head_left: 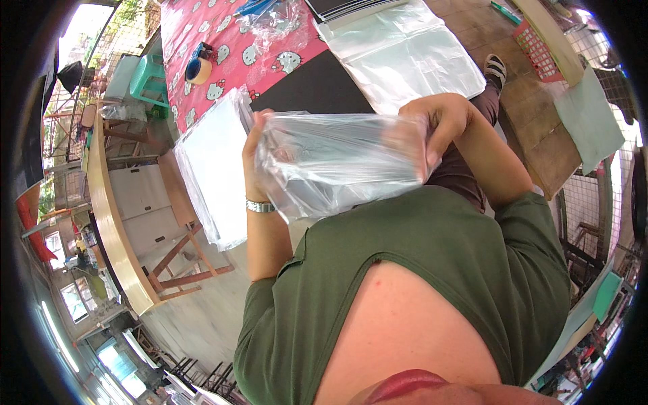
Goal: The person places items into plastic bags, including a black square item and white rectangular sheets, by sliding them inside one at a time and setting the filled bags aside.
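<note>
A clear plastic bag (337, 158) is stretched between my two hands, in front of my chest. My left hand (256, 148), with a metal watch on its wrist, grips the bag's left end; some of its fingers show through the film. At the right end my right hand (435, 128) is bent round the plastic, its fingertips smeared by motion. Just beyond the bag a black sheet (314, 88) lies on the table. A pile of clear plastic bags (405, 57) is spread to its right, and a stack of white sheets (214, 172) sits near my left forearm.
The pink printed tablecloth (229, 34) carries a tape dispenser (198, 67) and crumpled clear plastic (273, 27). A black stack with pale edges (351, 8) lies at the far side. Around stand a green stool (147, 79), a wooden bench (121, 236) and a red basket (538, 52).
</note>
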Tool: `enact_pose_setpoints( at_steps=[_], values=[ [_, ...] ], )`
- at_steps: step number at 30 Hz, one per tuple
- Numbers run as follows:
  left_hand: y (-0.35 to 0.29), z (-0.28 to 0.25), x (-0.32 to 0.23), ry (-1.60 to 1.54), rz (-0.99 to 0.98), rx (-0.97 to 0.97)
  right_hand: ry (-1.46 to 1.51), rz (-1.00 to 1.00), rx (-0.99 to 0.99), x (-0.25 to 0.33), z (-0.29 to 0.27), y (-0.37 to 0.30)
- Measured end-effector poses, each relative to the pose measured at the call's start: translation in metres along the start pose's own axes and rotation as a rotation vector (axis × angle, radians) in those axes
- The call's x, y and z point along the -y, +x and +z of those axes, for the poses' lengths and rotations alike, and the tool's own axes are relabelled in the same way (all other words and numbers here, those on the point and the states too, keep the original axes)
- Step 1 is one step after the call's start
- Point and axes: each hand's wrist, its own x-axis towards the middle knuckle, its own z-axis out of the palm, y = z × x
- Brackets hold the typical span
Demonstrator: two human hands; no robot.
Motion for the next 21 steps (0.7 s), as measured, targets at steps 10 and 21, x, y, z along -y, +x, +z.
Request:
enact_pose_setpoints(
  at_steps=[10, 21],
  values=[
    [-0.012, -0.050, 0.014, 0.129, -0.119, 0.429, 0.385, -0.285, -1.163, -0.010, -0.057, 0.004],
    [0.015, -0.061, 0.021, 0.468, -0.091, 0.384, 0.133, -0.209, -0.962, -0.019, -0.096, 0.010]
  ],
)
